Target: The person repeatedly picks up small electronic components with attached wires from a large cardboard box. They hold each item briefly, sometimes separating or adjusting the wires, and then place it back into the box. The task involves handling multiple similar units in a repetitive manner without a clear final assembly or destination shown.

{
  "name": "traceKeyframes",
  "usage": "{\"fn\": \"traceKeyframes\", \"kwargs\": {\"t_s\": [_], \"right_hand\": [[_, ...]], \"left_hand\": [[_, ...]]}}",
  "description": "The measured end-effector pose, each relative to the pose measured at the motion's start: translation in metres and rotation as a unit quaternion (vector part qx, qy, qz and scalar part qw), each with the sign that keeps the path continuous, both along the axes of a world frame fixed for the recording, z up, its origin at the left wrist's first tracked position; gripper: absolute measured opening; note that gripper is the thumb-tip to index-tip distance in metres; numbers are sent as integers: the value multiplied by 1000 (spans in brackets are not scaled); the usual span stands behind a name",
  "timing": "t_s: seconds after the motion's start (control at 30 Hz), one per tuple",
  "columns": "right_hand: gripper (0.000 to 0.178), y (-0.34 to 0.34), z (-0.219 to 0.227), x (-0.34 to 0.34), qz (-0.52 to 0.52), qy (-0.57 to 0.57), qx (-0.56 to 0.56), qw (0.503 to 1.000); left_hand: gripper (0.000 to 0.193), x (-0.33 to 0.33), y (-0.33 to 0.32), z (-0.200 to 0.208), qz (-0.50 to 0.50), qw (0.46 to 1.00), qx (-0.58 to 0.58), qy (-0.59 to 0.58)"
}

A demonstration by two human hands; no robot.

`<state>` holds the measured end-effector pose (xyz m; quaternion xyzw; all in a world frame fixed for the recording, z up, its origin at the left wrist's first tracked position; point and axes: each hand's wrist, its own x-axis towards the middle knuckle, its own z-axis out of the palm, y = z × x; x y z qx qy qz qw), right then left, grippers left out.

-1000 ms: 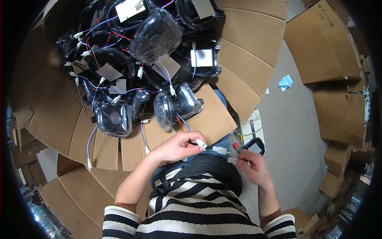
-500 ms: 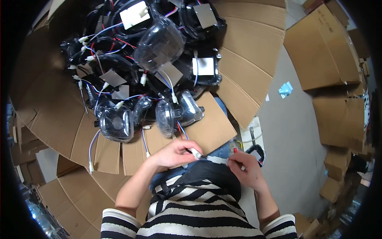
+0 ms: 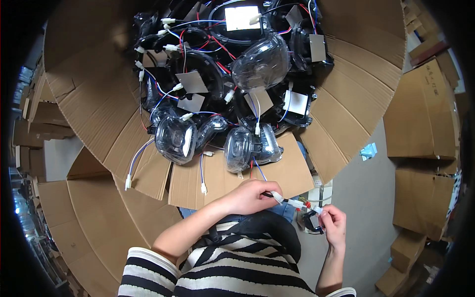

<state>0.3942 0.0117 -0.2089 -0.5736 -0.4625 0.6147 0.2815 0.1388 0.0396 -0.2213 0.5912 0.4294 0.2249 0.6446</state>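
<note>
My left hand [image 3: 255, 195] is closed on a white plug connector [image 3: 277, 197] on a black cable, just beyond my lap. From it the cable runs right to a second white connector [image 3: 297, 203] in the space between my hands. My right hand [image 3: 334, 225] pinches a small whitish connector piece [image 3: 318, 211] between thumb and fingertips. Small red parts [image 3: 308, 204] show close to it; whether they belong to the connectors or lie behind, I cannot tell. Ahead of my hands, clear-lensed lamps [image 3: 175, 140] with black housings and coloured wires are heaped in a big cardboard box.
An open flap of the cardboard box [image 3: 198, 190] reaches toward my lap. Wires ending in white plugs [image 3: 203, 188] hang over it. A black device with a cable [image 3: 312, 223] sits low beyond my right hand. Brown cartons [image 3: 420, 198] are stacked at right; a blue wrapper [image 3: 368, 151] lies on the floor.
The whole view has shifted, so the box and lamps appear farther right. My right hand has drawn away to the right of my left hand, with a gap now between the connectors.
</note>
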Motion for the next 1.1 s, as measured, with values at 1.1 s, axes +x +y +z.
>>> {"fn": "traceKeyframes", "kwargs": {"t_s": [1.1], "right_hand": [[10, 1, 17, -53, 112, 6, 73, 991]], "left_hand": [[18, -344, -287, -63, 568, 733, -118, 356]]}}
